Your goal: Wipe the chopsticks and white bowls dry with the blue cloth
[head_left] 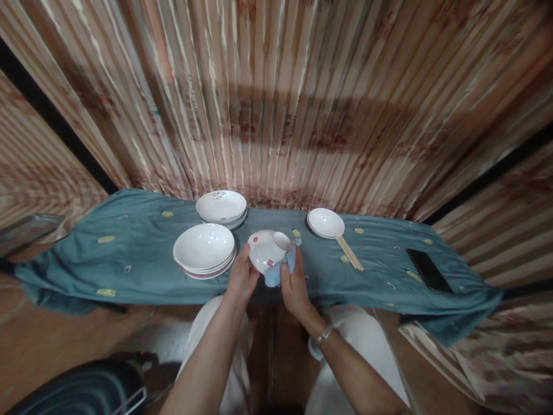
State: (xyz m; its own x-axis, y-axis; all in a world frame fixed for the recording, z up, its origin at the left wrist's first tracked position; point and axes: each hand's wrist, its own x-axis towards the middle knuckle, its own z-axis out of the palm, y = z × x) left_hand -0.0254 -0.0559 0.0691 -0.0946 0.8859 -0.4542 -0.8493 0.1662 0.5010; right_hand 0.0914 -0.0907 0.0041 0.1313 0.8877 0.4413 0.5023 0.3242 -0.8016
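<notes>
- The bowl (264, 248) is held up between both hands over the near side of the counter (147, 248), tilted so that its underside and round foot face the camera; red marks show on its white outer wall.
- The left hand (242, 275) pinches the bowl's rim at the left, thumb uppermost.
- The right hand (295, 283) is closed around a blue rag (273, 275), its thumb pressing the rag against the bowl's right side; a bracelet (322, 335) circles that wrist.
- Just left of the left hand stands a stack of white bowls (204, 246), upright.
- Behind that stack is a pile of plates (221, 205), the top one bearing a flower print; whether the two stacks touch is hard to tell.
- Right of the held bowl, farther back, sit nested small bowls (326, 222).
- Chopsticks (351, 255) lie slanting toward the person from beside the small bowls.
- A dark phone (429, 271) lies near the counter's right end.
- A striped curtain (268, 127) hangs behind.
</notes>
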